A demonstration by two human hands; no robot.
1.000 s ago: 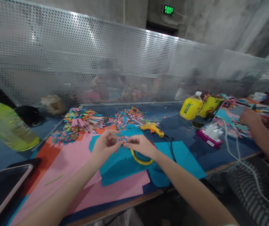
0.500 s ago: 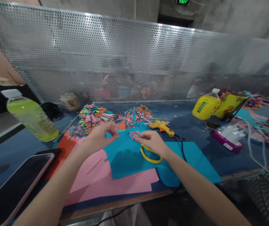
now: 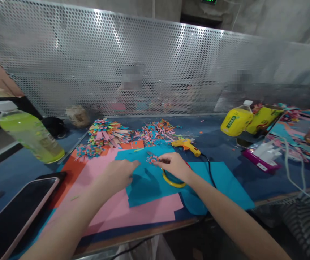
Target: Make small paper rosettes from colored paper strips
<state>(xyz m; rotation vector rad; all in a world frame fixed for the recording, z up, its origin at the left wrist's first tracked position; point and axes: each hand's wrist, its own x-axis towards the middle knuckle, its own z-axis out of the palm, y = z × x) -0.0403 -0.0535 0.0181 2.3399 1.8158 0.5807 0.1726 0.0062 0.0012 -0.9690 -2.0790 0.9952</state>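
While the right hand (image 3: 171,164) pinches a paper flower (image 3: 153,159), the loosely curled left hand (image 3: 121,175) hovers nearby.

Right of the yellow glue gun (image 3: 186,145), bare blue tabletop (image 3: 225,153) leaves a low path towards the purple-based box (image 3: 262,161), crossed near the gun by its black cord (image 3: 210,167). Left of the gun, loose paper scraps (image 3: 155,131) clutter the surface; behind it, a perforated metal screen (image 3: 155,68) bars the way (upright, like a wall). In front of it, the right hand (image 3: 173,165), pinching a paper flower (image 3: 153,159), and a yellow ring (image 3: 173,184) block direct access.
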